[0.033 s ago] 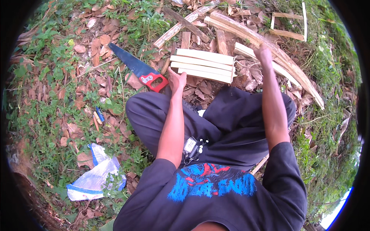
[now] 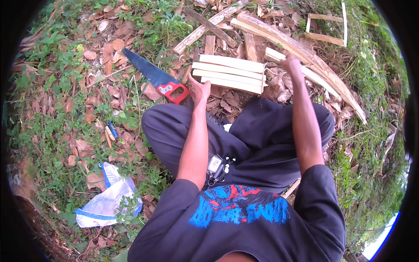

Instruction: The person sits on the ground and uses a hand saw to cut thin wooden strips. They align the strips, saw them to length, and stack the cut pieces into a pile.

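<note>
A small slatted wooden frame [image 2: 231, 73] of several pale slats lies on the ground in front of my crossed legs. At its left end my left hand [image 2: 199, 91] grips it, thumb against the nearest slat. My right hand [image 2: 292, 69] is raised to the right of the frame, its fingers closed. Whatever it may hold is too unclear to name. A handsaw [image 2: 155, 78] with a dark blade and red handle lies left of my left hand. Beside the frame's left end, a thin brown stick [image 2: 187, 73] reaches toward my left fingers.
Long wooden strips [image 2: 314, 61] lie beyond and right of the frame, with crossed sticks [image 2: 214, 26] at the back. A three-sided wooden piece [image 2: 325, 39] rests far right. A white-and-blue plastic sheet [image 2: 109, 198] and a small blue object [image 2: 113, 129] lie among leaves on the left.
My right hand has moved slightly left and nearer to the slatted frame. My left hand stays at the frame's left end.
</note>
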The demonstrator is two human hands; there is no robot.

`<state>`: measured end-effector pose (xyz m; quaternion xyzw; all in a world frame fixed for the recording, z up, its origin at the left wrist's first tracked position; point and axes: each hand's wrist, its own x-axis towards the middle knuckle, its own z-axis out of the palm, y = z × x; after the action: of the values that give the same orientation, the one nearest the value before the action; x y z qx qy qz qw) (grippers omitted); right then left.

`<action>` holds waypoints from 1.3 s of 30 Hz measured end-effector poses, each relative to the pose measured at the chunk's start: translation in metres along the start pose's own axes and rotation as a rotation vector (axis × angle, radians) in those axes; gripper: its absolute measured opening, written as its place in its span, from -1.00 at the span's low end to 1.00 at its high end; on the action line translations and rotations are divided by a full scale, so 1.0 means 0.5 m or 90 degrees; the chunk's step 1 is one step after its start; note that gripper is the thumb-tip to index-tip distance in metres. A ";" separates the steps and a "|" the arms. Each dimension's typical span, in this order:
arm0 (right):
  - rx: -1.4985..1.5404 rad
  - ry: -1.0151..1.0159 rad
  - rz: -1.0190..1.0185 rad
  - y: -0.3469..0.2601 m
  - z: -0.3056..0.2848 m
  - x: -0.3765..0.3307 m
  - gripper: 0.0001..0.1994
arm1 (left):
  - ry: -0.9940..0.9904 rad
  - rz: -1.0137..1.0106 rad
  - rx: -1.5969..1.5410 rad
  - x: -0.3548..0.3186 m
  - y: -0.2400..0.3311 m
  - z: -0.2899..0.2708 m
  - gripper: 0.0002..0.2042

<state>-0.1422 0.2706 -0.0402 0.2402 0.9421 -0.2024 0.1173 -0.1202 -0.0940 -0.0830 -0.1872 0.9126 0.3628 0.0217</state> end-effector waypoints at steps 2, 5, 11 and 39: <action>0.194 -0.182 0.146 -0.062 0.041 -0.087 -0.59 | 0.091 0.059 0.044 0.005 0.009 -0.014 -0.22; 0.137 0.161 -0.024 -0.106 0.150 -0.196 -0.58 | 0.183 0.177 0.077 0.037 0.020 -0.015 -0.22; 0.131 0.398 -0.226 -0.167 0.186 -0.190 -0.59 | 0.103 0.193 0.024 0.052 -0.006 0.018 -0.27; -0.019 0.139 -0.032 -0.210 0.151 0.030 -0.37 | -0.008 0.134 0.175 0.017 -0.046 0.000 -0.64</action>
<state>-0.1983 0.1594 -0.0781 0.2356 0.9579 -0.1637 0.0127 -0.1201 -0.1120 -0.0994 -0.0834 0.9680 0.2363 0.0148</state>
